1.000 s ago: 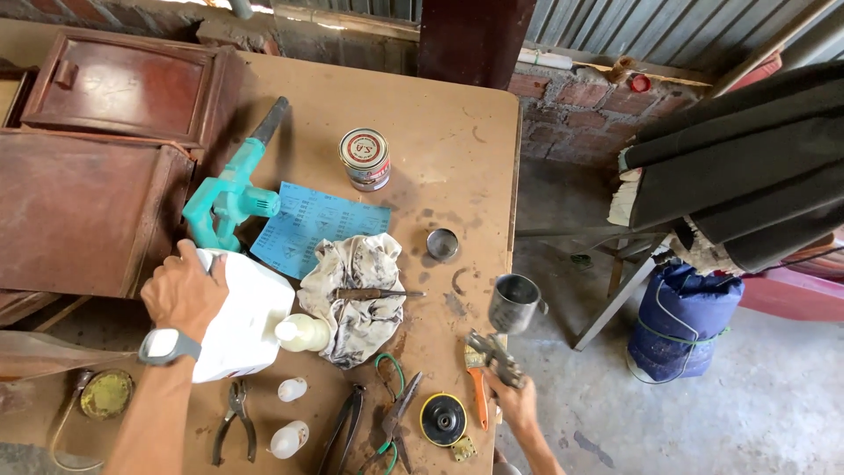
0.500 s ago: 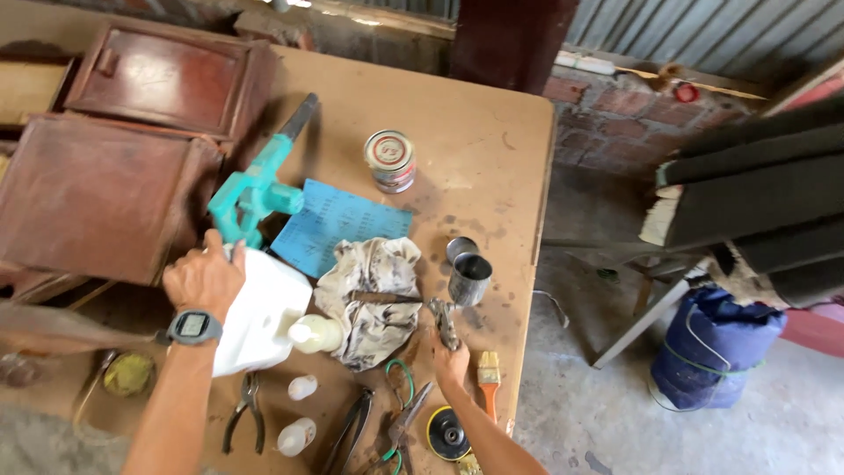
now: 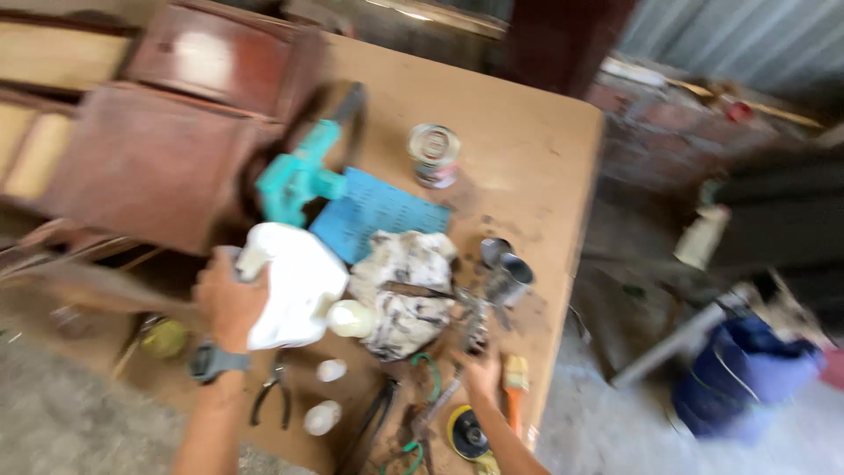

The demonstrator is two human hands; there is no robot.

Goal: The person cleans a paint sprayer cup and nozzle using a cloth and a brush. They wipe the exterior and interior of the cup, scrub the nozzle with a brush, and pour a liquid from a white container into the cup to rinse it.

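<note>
Left hand (image 3: 230, 303) grips one white jug (image 3: 294, 283), seemingly.

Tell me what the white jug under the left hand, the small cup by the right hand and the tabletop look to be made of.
The white jug looks like plastic: smooth, matte, opaque, with soft rounded corners. The small cup looks like metal, grey with a dull shine, though blur leaves that open. The tabletop looks like plywood or fibreboard: flat, tan, unvarnished and stained. The left hand grips the jug; the right hand lies near the cup.
</note>
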